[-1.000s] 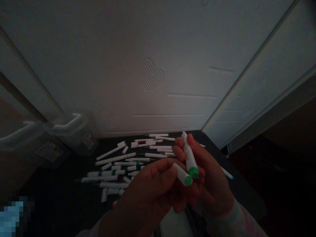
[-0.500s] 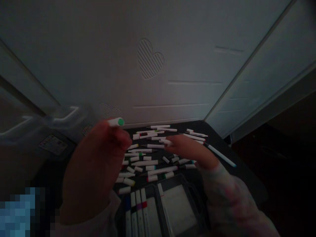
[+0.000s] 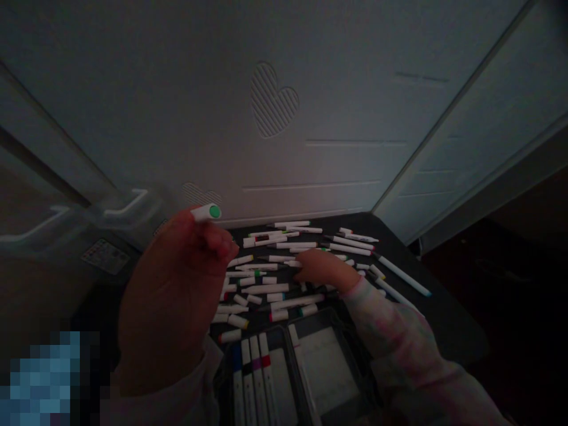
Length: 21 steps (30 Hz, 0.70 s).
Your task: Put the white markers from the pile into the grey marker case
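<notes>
My left hand (image 3: 177, 284) is raised on the left, closed around a white marker (image 3: 203, 213) whose green end points right. My right hand (image 3: 323, 269) is low over the scattered markers, its fingers curled at a small white piece that looks like a marker cap (image 3: 291, 264). The underside of its fingers is hidden. White markers (image 3: 266, 289) and loose caps (image 3: 278, 316) with coloured ends lie around it on the dark tabletop. Nearest me is an open dark case (image 3: 284, 355), with several markers (image 3: 255, 378) standing in its left side and one marker (image 3: 302, 367) in its right side.
A pale panel (image 3: 337, 106) with an embossed heart rises behind the table. Clear plastic bins (image 3: 128, 207) stand at the left. A long marker (image 3: 403, 275) lies near the right edge of the dark table (image 3: 461, 337).
My right hand has moved down and slightly left, from above the markers to among them. My left hand keeps its green-ended marker almost in place. The view has shifted slightly.
</notes>
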{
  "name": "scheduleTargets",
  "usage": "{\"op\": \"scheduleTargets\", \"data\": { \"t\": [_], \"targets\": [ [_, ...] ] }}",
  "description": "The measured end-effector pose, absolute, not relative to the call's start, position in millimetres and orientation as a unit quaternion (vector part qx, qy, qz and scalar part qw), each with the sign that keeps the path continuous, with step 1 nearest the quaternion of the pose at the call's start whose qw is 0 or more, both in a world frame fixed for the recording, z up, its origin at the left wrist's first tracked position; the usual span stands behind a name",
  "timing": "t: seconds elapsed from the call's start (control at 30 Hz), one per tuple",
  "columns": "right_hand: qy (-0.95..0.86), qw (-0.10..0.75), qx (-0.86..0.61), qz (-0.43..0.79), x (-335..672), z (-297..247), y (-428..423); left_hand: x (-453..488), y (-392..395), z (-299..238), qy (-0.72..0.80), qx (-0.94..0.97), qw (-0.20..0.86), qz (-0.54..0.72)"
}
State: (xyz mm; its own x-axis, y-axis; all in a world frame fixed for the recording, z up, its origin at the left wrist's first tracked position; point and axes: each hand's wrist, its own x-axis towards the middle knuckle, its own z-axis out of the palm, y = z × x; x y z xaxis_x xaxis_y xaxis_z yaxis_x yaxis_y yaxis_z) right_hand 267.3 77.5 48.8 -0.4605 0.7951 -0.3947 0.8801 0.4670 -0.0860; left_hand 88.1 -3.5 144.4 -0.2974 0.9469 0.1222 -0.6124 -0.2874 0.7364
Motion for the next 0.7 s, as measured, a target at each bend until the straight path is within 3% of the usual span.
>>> {"op": "scheduleTargets", "data": {
  "t": [0.7],
  "targets": [
    [0.86, 0.193, 0.435, -0.186, 272.9, 58.4, 82.9, 90.1, -1.8, 146.2, 0.296, 0.289, 0.519, 0.748]
  ]
}}
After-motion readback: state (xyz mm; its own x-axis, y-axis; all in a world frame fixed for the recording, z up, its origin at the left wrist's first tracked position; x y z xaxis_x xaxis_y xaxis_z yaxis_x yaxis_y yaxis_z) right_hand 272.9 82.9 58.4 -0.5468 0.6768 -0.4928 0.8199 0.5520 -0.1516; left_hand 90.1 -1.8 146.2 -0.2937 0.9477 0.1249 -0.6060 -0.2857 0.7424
